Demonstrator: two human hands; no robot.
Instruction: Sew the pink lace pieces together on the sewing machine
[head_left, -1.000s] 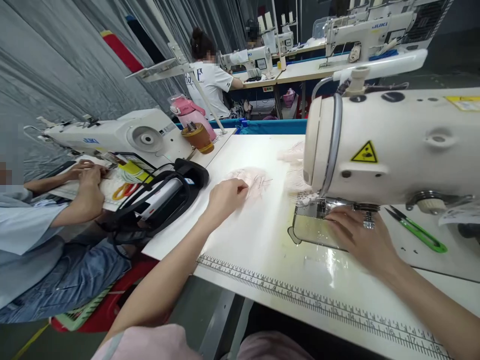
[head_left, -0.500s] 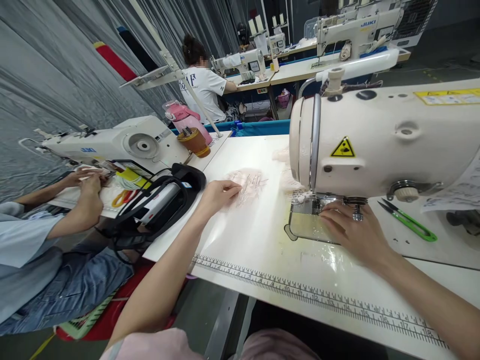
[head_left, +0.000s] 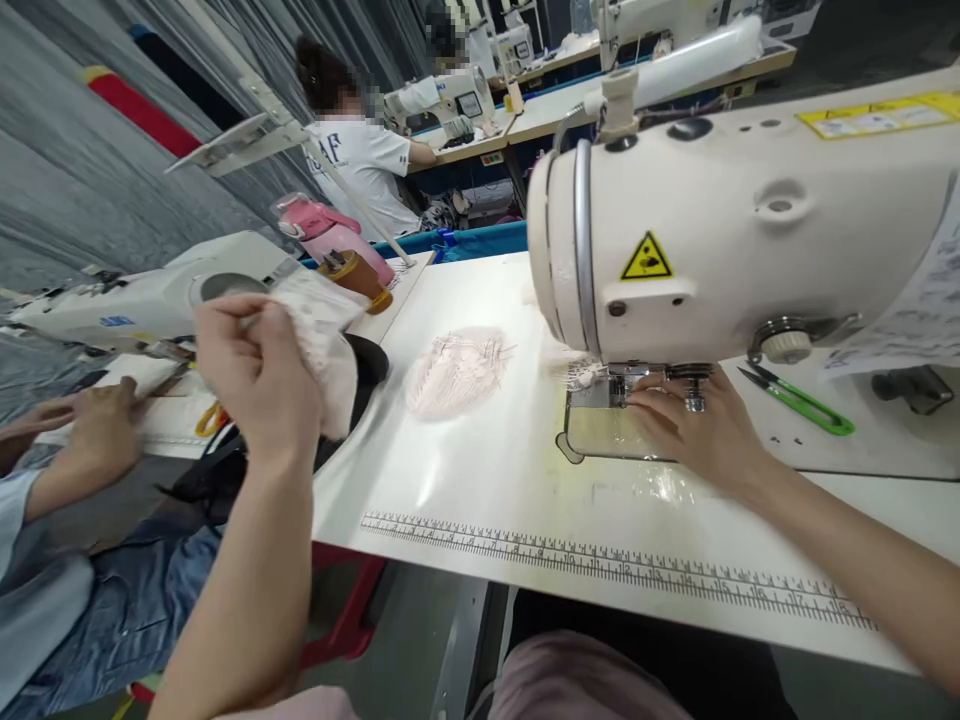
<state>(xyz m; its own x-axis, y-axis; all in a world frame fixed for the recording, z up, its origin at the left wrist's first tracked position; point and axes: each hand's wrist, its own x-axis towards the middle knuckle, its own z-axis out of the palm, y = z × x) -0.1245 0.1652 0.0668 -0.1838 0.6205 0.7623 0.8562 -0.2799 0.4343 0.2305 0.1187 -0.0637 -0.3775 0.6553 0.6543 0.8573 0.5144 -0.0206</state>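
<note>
Two hands at work: your left hand (head_left: 259, 375) pinches a lace piece (head_left: 324, 340) aloft at frame left, while your right hand (head_left: 694, 430) rests, fingers curled loosely, under the machine (head_left: 750, 220) at centre right.

The sewing machine (head_left: 750, 220) at upper right is cream, with a yellow-and-black warning triangle (head_left: 646, 259). The table (head_left: 487, 470) is white, edged by a black ruler scale (head_left: 615, 568). At centre lies a pale pink lace piece (head_left: 456, 368); the left hand (head_left: 255, 375) holds a white cloth (head_left: 326, 330). Right of centre, snips (head_left: 799, 402) are green. At upper left, a bottle (head_left: 330, 232) is pink.
</note>
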